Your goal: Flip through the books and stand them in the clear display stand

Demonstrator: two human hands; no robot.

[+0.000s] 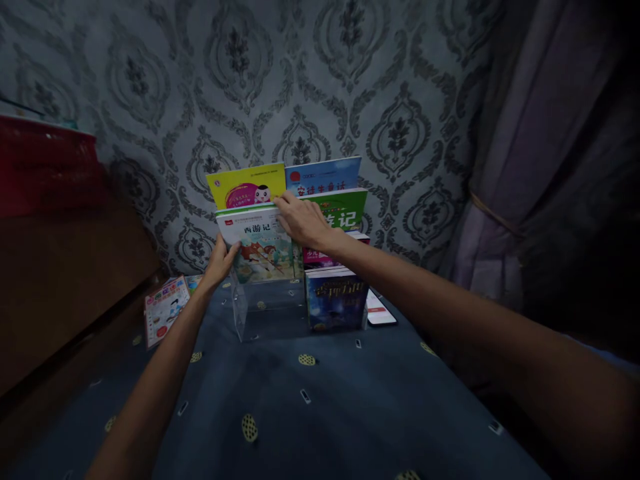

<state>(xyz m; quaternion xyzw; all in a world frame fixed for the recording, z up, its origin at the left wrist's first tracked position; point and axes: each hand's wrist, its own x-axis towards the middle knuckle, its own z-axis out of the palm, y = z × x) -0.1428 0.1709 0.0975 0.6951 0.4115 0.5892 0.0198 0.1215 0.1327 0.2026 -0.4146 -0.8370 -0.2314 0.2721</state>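
A book with a pale illustrated cover (265, 257) stands upright in the left half of a clear tiered stand (241, 310). My left hand (220, 260) grips its left edge, thumb on the front cover. At its top right corner, my right hand (303, 219) has its fingers curled over the upper edge. Behind it rises a yellow book (245, 183). In the right half stand a blue book (323, 175), a green book (345, 212), a magenta book (313, 259) partly hidden by my right arm, and a dark blue book (336, 303) at the front.
A phone (381, 312) with a lit screen lies right of the stand. Further books (167, 307) lie at the left on the dark patterned cloth (280, 413). A brown box (70, 280) with a red item (50, 163) stands far left; a tied curtain (515, 173) hangs right.
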